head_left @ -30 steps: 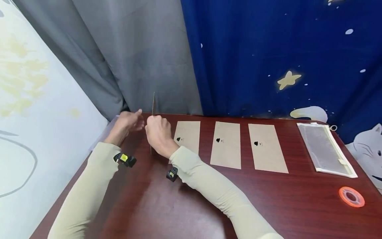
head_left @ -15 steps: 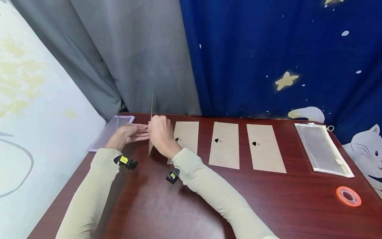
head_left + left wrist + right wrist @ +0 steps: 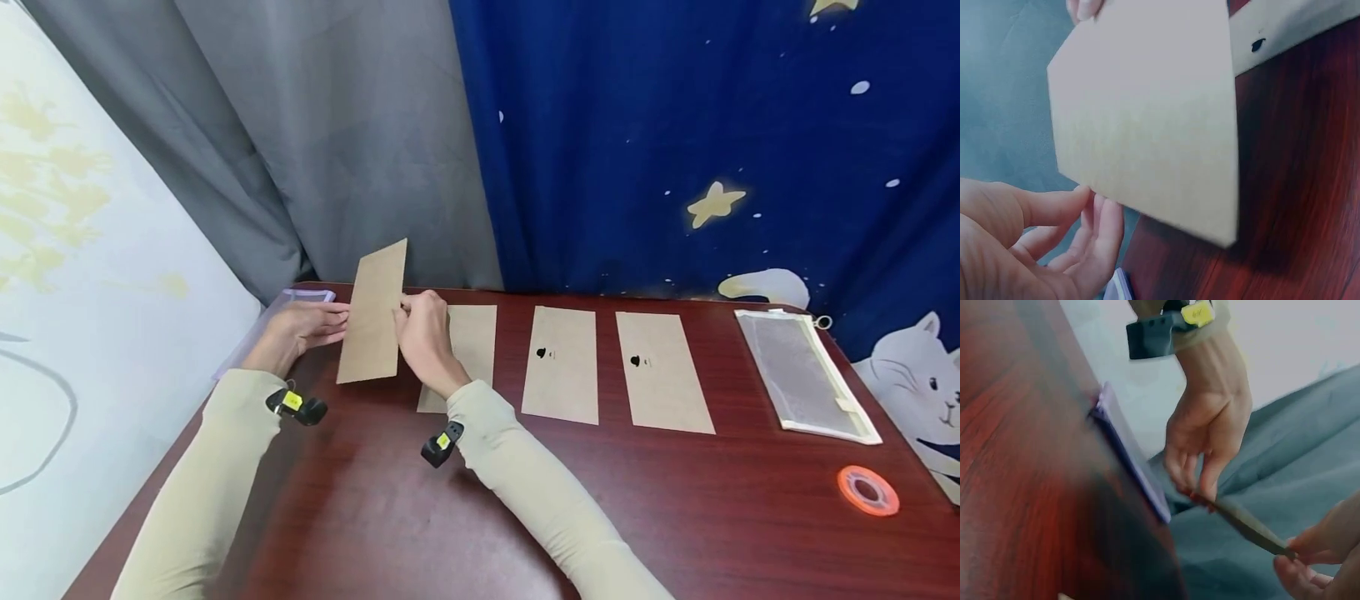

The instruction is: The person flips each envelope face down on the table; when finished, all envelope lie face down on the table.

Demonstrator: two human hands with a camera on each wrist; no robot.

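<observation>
A thin, stiff tan kraft-paper rectangle [image 3: 372, 317] is tilted above the left back of the table, its blank side facing the head camera. My right hand [image 3: 427, 340] pinches its right long edge between thumb and curled fingers. At the opposite edge my left hand [image 3: 1054, 231] pinches with thumb and fingertips, as the left wrist view shows. In the right wrist view the rectangle [image 3: 1247, 528] appears nearly edge-on, stretched between both hands. Beside my right hand, a similar rectangle [image 3: 474, 350] lies on the table, partly covered by that hand.
Two more tan rectangles [image 3: 561, 379] [image 3: 667, 383] with small black hat marks lie to the right. Beyond them are a white-edged mesh zip pouch [image 3: 806, 375] and an orange ring-shaped spool [image 3: 867, 491]. A purple-edged pouch [image 3: 247, 337] lies behind my left hand. Curtains [image 3: 375, 142] border the table's back.
The held rectangle has turned from edge-on to show its broad blank face. My left hand came in to its left edge, then shifted slightly left; the right hand moved slightly right.
</observation>
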